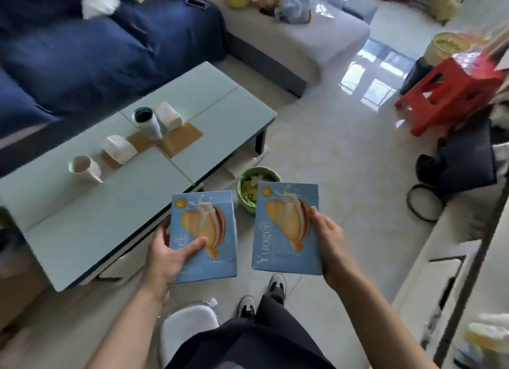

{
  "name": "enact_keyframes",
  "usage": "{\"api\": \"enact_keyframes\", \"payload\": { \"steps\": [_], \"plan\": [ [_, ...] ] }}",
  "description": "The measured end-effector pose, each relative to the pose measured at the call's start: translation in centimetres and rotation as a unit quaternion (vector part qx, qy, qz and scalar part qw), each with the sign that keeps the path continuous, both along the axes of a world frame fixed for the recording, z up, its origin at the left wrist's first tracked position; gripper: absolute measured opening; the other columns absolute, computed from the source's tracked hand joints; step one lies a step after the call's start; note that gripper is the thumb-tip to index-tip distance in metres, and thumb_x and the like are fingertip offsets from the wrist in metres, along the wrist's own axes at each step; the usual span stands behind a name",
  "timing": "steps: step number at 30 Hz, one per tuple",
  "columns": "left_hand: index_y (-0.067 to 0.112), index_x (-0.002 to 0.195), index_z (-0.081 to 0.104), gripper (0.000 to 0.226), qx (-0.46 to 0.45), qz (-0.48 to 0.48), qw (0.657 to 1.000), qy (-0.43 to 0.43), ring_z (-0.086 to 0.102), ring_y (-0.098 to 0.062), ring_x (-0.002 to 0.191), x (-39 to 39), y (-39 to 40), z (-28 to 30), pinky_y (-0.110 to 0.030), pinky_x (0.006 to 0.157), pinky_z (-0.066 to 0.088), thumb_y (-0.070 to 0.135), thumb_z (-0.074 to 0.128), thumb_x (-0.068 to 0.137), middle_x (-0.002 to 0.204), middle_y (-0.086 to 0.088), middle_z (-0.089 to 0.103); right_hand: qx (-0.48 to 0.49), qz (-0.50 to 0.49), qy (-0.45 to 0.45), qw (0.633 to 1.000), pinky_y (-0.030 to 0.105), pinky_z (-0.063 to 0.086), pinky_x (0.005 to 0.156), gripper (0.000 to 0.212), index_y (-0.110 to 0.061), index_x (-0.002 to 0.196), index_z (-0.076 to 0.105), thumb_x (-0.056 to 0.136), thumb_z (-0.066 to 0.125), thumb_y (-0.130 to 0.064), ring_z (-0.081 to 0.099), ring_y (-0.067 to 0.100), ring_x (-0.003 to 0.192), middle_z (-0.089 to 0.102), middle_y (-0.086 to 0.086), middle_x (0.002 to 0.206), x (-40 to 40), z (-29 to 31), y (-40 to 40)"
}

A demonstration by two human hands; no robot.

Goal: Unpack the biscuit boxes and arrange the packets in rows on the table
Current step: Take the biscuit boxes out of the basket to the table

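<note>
1. A blue biscuit box [205,235] is held in the left hand [168,254]. The thumb is pressed flat on the front, and the fingers are curled round the back at the left edge.

2. A second blue biscuit box [287,228] is held in the right hand [329,238]. It is pinched at its right edge, with the thumb on the front and the other fingers hidden behind.

3. Both boxes are kept up in the air, side by side and a little apart, near the corner of the table [91,222]. Neither box is touching the table.

4. Both boxes look shut. No packets can be seen yet, so the unpacking is judged not to have begun.

5. The boxes are thought to be light, since each is held up by one hand at an edge. They seem to be made of thin card, which is stiff but can be bent or dented if squeezed hard.

6. The biscuits inside are likely to break easily, so the boxes should be set down softly and not dropped.

7. The card front looks smooth and may be a bit slippery. A safer hold is across the two long sides. To open a box, the top flap is the best place to be taken hold of.

8. On the table, further away, a dark-rimmed cup [147,123], two white packs [168,116] [119,149] and a paper cup lying on its side [84,169] are found. The near part of the table could be used for the rows.

9. A green bowl [254,188] is seen on the floor just behind the boxes.
</note>
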State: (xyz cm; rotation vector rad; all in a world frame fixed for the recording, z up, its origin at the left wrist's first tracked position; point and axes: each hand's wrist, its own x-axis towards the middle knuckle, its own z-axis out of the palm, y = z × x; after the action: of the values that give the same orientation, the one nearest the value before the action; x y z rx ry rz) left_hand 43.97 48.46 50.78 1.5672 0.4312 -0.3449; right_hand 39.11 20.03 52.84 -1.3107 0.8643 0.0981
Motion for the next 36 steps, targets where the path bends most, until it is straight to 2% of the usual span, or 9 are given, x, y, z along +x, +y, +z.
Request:
{"api": "enact_keyframes", "payload": {
  "steps": [4,13,18,21,23,27,29,32,36],
  "plan": [
    [0.031,0.104,0.057,0.067,0.003,0.07,0.997,0.023,0.074,-0.019,0.075,1.4,1.9,-0.9,-0.029,0.055,0.057,0.025,0.089,0.045,0.096,-0.005,0.073,0.001,0.056,0.017,0.998,0.043,0.058,0.065,0.037,-0.01,0.093,0.066,0.093,0.057,-0.046,0.069,0.027,0.069,0.073,0.015,0.083,5.1,-0.6,1.4],
    [0.031,0.114,0.053,0.065,0.041,0.212,0.976,0.031,0.069,-0.005,0.079,8.9,2.3,-2.6,-0.025,0.061,0.053,0.012,0.089,0.062,0.102,0.004,0.07,-0.026,0.208,0.039,0.977,0.041,0.055,0.066,0.045,-0.007,0.09,0.064,0.087,0.062,-0.052,0.068,0.024,0.069,0.071,0.013,0.081,18.9,-2.1,2.8],
    [0.033,0.113,0.049,0.067,0.055,0.271,0.96,0.034,0.064,-0.002,0.088,13.0,2.2,-3.1,-0.02,0.064,0.048,0.018,0.09,0.062,0.105,0.008,0.066,-0.076,0.319,0.017,0.944,0.031,0.052,0.054,0.048,-0.008,0.086,0.06,0.089,0.058,-0.056,0.066,0.018,0.064,0.068,0.009,0.075,26.3,-2.9,5.1],
    [0.041,0.113,0.048,0.07,0.06,0.298,0.952,0.03,0.062,0.002,0.092,14.7,3.1,-3.2,-0.019,0.067,0.046,0.023,0.09,0.061,0.106,0.012,0.064,-0.133,0.366,0.002,0.921,0.02,0.047,0.047,0.043,-0.014,0.082,0.057,0.089,0.056,-0.057,0.061,0.004,0.055,0.064,0.001,0.073,29.8,-3.5,7.3],
    [0.045,0.118,0.046,0.075,0.058,0.313,0.947,0.032,0.064,0.002,0.088,15.6,4.0,-3.2,-0.018,0.065,0.048,0.025,0.09,0.06,0.106,0.012,0.065,-0.148,0.381,-0.003,0.913,0.015,0.045,0.044,0.036,-0.023,0.094,0.059,0.088,0.057,-0.058,0.062,-0.001,0.057,0.068,-0.003,0.079,31.5,-4.0,8.9],
    [0.053,0.118,0.045,0.079,0.058,0.334,0.94,0.043,0.068,-0.001,0.082,17.5,6.7,-3.4,-0.021,0.061,0.052,0.032,0.091,0.058,0.101,0.01,0.067,-0.128,0.409,-0.046,0.903,0.032,0.057,0.057,0.043,-0.044,0.131,0.04,0.091,0.055,-0.051,0.071,0.013,0.077,0.07,-0.002,0.092,34.8,-5.1,12.3],
    [0.056,0.115,0.045,0.077,0.058,0.337,0.938,0.048,0.069,0.0,0.078,18.8,8.4,-3.8,-0.021,0.058,0.053,0.028,0.09,0.06,0.1,0.009,0.068,-0.113,0.433,-0.065,0.892,0.046,0.06,0.068,0.047,-0.059,0.13,0.035,0.086,0.053,-0.061,0.071,0.02,0.087,0.07,-0.002,0.1,36.4,-5.4,14.2],
    [0.06,0.11,0.044,0.075,0.055,0.329,0.941,0.059,0.069,-0.001,0.078,20.9,11.4,-4.7,-0.018,0.056,0.053,0.028,0.09,0.06,0.101,0.006,0.068,-0.128,0.457,-0.066,0.878,0.051,0.06,0.07,0.053,-0.068,0.127,0.034,0.076,0.047,-0.075,0.071,0.022,0.086,0.072,-0.004,0.099,38.7,-5.9,17.0],
    [0.07,0.101,0.042,0.076,0.064,0.314,0.944,0.076,0.069,-0.006,0.081,23.9,15.5,-6.2,-0.023,0.06,0.053,0.029,0.091,0.061,0.101,0.006,0.067,-0.114,0.462,-0.055,0.878,0.051,0.06,0.07,0.038,-0.066,0.126,0.037,0.095,0.05,-0.05,0.071,0.023,0.089,0.07,0.003,0.108,41.2,-7.2,20.6]
  ]
}}
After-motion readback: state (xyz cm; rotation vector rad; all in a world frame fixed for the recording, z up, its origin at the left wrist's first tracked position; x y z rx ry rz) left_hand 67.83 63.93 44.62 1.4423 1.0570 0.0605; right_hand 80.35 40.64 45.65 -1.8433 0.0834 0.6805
